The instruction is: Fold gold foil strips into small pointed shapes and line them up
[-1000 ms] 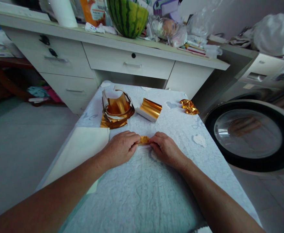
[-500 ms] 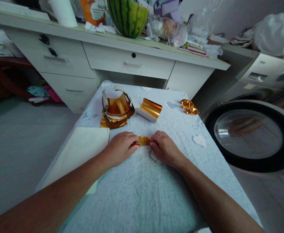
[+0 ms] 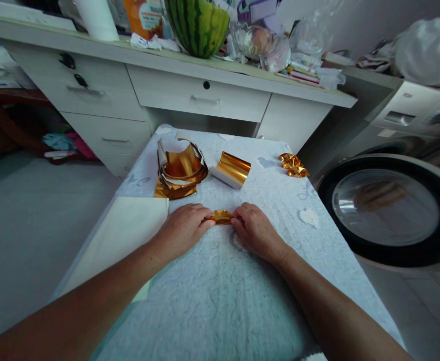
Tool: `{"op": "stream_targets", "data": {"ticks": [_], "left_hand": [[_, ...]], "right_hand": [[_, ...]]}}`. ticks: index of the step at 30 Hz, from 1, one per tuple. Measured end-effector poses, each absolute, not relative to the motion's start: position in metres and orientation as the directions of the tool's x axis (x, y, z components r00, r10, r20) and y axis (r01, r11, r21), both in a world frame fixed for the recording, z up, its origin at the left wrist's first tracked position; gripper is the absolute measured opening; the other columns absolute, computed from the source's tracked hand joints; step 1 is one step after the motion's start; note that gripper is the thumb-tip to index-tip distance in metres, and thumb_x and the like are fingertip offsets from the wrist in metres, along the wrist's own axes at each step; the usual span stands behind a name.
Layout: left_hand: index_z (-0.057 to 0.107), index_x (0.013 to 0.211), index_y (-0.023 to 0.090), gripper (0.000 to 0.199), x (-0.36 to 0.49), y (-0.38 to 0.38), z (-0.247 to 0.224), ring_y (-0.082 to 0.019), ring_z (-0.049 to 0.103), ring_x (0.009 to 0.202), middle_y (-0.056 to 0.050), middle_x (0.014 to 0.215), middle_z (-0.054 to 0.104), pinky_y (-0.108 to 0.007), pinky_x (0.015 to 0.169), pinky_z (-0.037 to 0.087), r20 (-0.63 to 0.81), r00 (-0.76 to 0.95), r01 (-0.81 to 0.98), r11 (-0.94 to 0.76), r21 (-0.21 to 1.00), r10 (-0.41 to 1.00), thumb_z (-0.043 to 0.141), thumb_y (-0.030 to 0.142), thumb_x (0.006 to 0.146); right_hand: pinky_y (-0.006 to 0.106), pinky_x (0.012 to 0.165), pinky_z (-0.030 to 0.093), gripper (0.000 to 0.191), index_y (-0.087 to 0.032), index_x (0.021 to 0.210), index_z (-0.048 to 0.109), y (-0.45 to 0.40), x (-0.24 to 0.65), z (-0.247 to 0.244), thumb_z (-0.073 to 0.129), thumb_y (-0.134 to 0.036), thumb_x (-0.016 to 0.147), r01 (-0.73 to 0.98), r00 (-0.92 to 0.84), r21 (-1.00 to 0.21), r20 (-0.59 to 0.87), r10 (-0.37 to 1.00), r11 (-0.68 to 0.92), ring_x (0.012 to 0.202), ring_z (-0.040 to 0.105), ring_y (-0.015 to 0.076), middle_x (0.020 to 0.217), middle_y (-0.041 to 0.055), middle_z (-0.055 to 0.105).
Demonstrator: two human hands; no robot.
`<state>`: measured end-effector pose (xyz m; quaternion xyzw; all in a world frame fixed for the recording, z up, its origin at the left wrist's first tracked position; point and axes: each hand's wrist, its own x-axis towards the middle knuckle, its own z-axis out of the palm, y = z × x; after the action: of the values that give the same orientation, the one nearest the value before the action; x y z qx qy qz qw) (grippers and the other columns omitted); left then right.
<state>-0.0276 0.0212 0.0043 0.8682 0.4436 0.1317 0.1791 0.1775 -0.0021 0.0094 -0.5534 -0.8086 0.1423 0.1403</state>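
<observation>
A small piece of gold foil (image 3: 221, 217) stretches between my two hands, low over the cloth-covered table (image 3: 220, 296). My left hand (image 3: 187, 225) pinches its left end, and my right hand (image 3: 253, 225) pinches the right end. The foil's middle is slightly puffed; whether anything lies inside is hidden. Beyond my hands sits a bundle of curled gold sheets with white backs (image 3: 182, 168). To its right lies a curved gold sheet (image 3: 235, 168). Several twisted gold foil pieces (image 3: 295, 165) rest near the far right corner.
Pale paper sheets (image 3: 129, 235) lie beneath my left forearm. A white desk (image 3: 204, 95) stands behind the table, carrying half a watermelon (image 3: 199, 27), a white roll (image 3: 97, 20) and plastic bags. At the right, a washing machine's round door (image 3: 387, 210) hangs open beside the table edge.
The foil's ends look more tightly twisted and its middle narrower. My left hand has shifted slightly left; the right has barely moved.
</observation>
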Motion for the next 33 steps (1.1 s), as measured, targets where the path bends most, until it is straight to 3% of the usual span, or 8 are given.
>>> {"op": "stream_targets", "data": {"ticks": [6,15,21,33], "left_hand": [[0.057,0.079,0.019,0.019,-0.024,0.019,0.005,-0.020,0.060,0.078,-0.004,0.079,0.063,-0.030,0.068,0.040,0.056,0.528,0.779,-0.509,0.367,0.848,0.048,0.026,0.094],[0.058,0.093,0.021,0.009,-0.022,0.016,0.009,-0.018,0.062,0.073,-0.001,0.079,0.068,-0.027,0.062,0.038,-0.006,0.381,0.847,-0.346,0.404,0.925,0.055,0.029,0.089],[0.060,0.087,0.021,0.009,-0.020,0.015,0.011,-0.018,0.061,0.074,-0.001,0.080,0.067,-0.028,0.064,0.037,-0.029,0.358,0.858,-0.317,0.404,0.933,0.056,0.029,0.088],[0.057,0.081,0.020,0.004,-0.023,0.016,-0.001,-0.019,0.058,0.081,-0.001,0.084,0.057,-0.028,0.069,0.039,0.082,0.375,0.760,-0.356,0.543,0.924,0.059,0.023,0.082]], "right_hand": [[0.030,0.080,0.042,0.014,-0.015,0.086,0.065,-0.001,0.175,0.006,0.054,-0.021,0.094,0.883,-0.280,-0.374,0.066,0.958,0.284,0.083,0.057,0.0180,0.086,0.0063,0.064],[0.030,0.080,0.041,0.011,-0.016,0.087,0.063,0.000,0.171,0.009,0.056,-0.022,0.092,0.909,-0.230,-0.352,0.024,0.973,0.223,0.085,0.058,0.0192,0.088,0.0065,0.066],[0.030,0.079,0.041,0.006,-0.017,0.091,0.062,0.000,0.169,0.010,0.061,-0.022,0.089,0.910,-0.190,-0.373,0.011,0.982,0.181,0.084,0.058,0.0195,0.087,0.0056,0.066],[0.033,0.082,0.042,0.006,-0.016,0.094,0.061,-0.002,0.166,0.001,0.057,-0.018,0.089,0.899,-0.161,-0.399,0.078,0.984,0.178,0.089,0.054,0.0216,0.094,0.0083,0.060]]}}
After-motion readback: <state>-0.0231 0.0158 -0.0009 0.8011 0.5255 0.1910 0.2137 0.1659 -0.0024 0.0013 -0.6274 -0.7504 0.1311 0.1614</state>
